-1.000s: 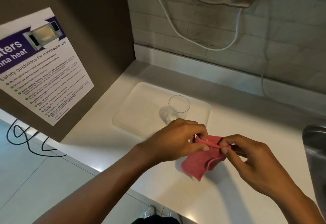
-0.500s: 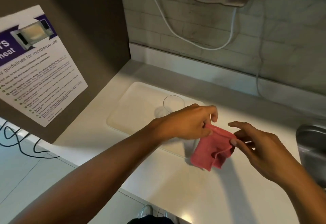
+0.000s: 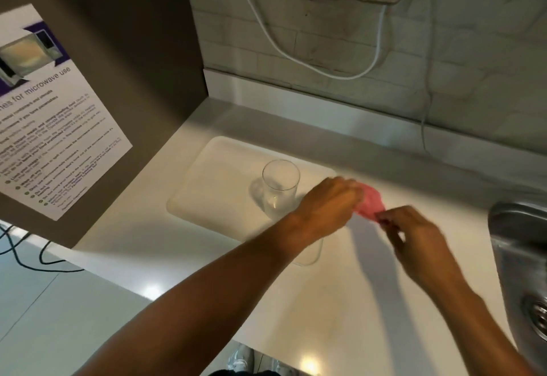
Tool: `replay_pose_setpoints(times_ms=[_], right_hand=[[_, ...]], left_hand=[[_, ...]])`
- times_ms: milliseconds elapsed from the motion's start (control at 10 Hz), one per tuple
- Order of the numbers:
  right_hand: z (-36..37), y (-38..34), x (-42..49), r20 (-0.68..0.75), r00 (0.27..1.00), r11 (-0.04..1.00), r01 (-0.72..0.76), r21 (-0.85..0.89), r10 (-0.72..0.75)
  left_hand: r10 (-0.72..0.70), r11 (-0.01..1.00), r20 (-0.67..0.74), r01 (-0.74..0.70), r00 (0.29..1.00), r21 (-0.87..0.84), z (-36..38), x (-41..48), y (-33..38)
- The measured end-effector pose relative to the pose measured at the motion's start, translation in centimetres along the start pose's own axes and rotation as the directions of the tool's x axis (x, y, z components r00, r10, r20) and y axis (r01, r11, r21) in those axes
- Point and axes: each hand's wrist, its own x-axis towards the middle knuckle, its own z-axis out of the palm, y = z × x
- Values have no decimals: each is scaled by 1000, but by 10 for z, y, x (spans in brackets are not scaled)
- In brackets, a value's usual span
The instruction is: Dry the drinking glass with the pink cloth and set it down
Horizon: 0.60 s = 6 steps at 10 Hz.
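The drinking glass (image 3: pixel 280 189) is a clear, straight-sided tumbler with a round open rim, standing upright on a pale, smooth tray (image 3: pixel 213 186) with rounded corners and a low raised edge. The tray lies flat on the white, glossy worktop (image 3: pixel 340 301), which catches small bright reflections near its front edge.

The pink cloth (image 3: pixel 371 202) is soft and crumpled, bunched into a small blurred mass between the two hands, lifted off the worktop. The left hand (image 3: pixel 328 207) has its grip curled tight around the cloth's near-left end — fingers folded in, knuckles up. The right hand (image 3: pixel 414 236) pinches the cloth's lower right edge between thumb and fingertips (image 3: pixel 384 218), the remaining fingers loosely bent. Motion blur softens both hands, so the exact finger placement is hard to read.

The glass stands just left of the left grip, close beside the wrist but not touched by either hand; its base is partly hidden behind the left forearm.

Right of the right grip, at the frame's edge, sits a brushed steel sink (image 3: pixel 521 272) with a ridged drain. Beyond the grips rises a grey tiled wall (image 3: pixel 325 35) with a thin white cable (image 3: pixel 278 44) looping down it. Far left of the left grip, a brown panel carries a laminated microwave safety poster (image 3: pixel 56 133) — white with purple banding.
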Motion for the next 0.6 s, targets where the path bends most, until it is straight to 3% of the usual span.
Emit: replay_pose_setpoints(times_ms=[100, 200, 300, 400, 500, 600], right_hand=[[35, -4, -35, 278, 956, 993, -110, 37, 95], [51, -9, -59, 414, 895, 973, -217, 79, 166], [44, -13, -64, 398, 913, 994, -110, 27, 90], [43, -17, -69, 459, 887, 998, -57, -13, 56], [51, -24, -68, 459, 863, 973, -232, -12, 211], [33, -30, -64, 459, 868, 967, -247, 67, 190]], left_hand=[[-25, 971, 249, -36, 968, 238, 44, -37, -1], [-56, 958, 326, -41, 944, 283, 62, -59, -1], [-74, 966, 378, -29, 923, 258, 66, -69, 6], [-112, 975, 418, 18, 902, 222, 65, -78, 13], [-130, 988, 411, 83, 902, 130, 54, -87, 19], [-90, 992, 329, 116, 940, -58, 34, -94, 33]])
